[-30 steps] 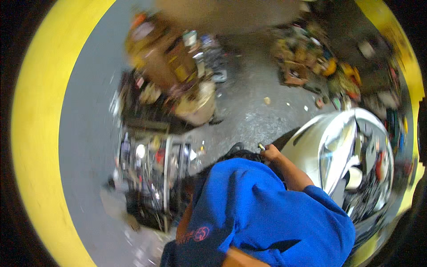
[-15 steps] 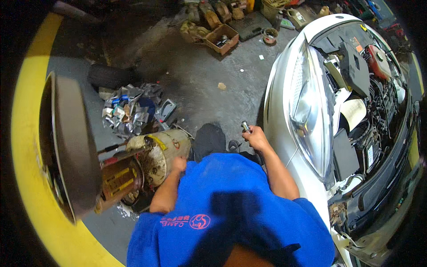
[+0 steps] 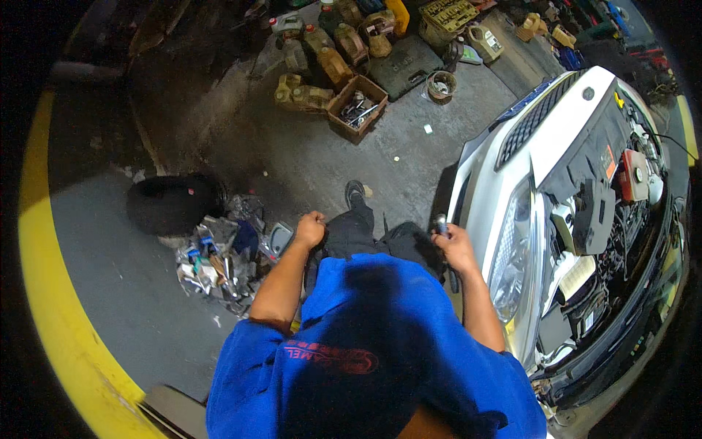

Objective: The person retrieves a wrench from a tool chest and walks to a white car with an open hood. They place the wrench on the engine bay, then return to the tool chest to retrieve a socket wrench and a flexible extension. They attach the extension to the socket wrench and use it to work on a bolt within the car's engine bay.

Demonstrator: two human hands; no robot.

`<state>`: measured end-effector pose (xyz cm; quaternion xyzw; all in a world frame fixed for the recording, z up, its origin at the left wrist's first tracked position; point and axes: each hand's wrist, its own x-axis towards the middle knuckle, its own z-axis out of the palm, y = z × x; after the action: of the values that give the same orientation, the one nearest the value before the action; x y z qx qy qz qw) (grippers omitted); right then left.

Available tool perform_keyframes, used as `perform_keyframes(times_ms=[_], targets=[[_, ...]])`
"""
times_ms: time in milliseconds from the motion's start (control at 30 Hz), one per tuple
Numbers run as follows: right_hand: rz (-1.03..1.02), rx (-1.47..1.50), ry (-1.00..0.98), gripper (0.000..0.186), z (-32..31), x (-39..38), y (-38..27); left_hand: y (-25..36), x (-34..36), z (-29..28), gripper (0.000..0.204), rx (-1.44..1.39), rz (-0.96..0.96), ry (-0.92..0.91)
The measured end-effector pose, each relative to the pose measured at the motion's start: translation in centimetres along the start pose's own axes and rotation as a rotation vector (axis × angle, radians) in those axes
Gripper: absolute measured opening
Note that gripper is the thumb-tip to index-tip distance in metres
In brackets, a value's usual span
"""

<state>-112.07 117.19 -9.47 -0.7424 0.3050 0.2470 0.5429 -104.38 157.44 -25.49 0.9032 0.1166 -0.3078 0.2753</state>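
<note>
My right hand [image 3: 456, 249] is closed around a ratchet wrench [image 3: 441, 222]. Its shiny metal head sticks up past the fingers, and a dark handle seems to hang below the palm. This hand is beside the front of a white car [image 3: 470, 196], close to the headlight [image 3: 514, 249]. On the other side, my left hand [image 3: 311, 229] hangs by my thigh with its fingers curled in; nothing shows in it. It is nearest to a heap of crumpled wrappers and scraps [image 3: 223, 260] on the floor.
Ahead lies a cardboard box of metal tools [image 3: 358, 110], with oil jugs [image 3: 335, 67], a black tool case [image 3: 406, 67] and a small tub [image 3: 440, 86] around it. A tyre [image 3: 175, 203] lies at left. The car's engine bay [image 3: 621, 234] is uncovered.
I have moved forward, so the box and jugs appear nearer and the drum at my left has gone out of view. My left hand has swung forward; the wrench stays in my right hand.
</note>
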Motion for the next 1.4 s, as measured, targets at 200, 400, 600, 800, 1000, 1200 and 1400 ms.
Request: perform_keyframes(times_ms=[200, 400, 600, 800, 1000, 1200, 1400], targets=[[0.098, 0.13, 0.103, 0.006, -4.4, 5.8, -6.1, -1.2, 14.1, -4.6, 0.027, -0.262, -0.229, -0.094], [0.266, 0.254, 0.147, 0.006, -10.4, 13.8, -9.7, 8.1, 22.1, -7.5, 0.016, -0.406, -0.292, -0.104], [0.256, 0.308, 0.173, 0.005, -20.0, 24.8, -16.3, 16.3, 28.6, -7.4, 0.017, 0.981, 0.538, -0.302], [0.143, 0.482, 0.283, 0.007, -31.9, 31.0, -21.2, 36.0, 34.4, -8.7, 0.02, -0.105, -0.072, -0.18], [0.062, 0.536, 0.463, 0.014, -37.9, 36.0, -17.9, 51.4, 44.2, -10.1, 0.021, 0.048, 0.096, -0.279], [0.072, 0.93, 0.555, 0.019, -42.4, 36.7, -21.9, 65.8, 54.4, -8.9, 0.017, 1.306, 1.088, -0.505], [-0.061, 1.168, 0.654, 0.019, -50.7, 44.8, -22.4, 78.5, 67.3, -5.2, 0.048, 1.18, 0.879, -0.883]])
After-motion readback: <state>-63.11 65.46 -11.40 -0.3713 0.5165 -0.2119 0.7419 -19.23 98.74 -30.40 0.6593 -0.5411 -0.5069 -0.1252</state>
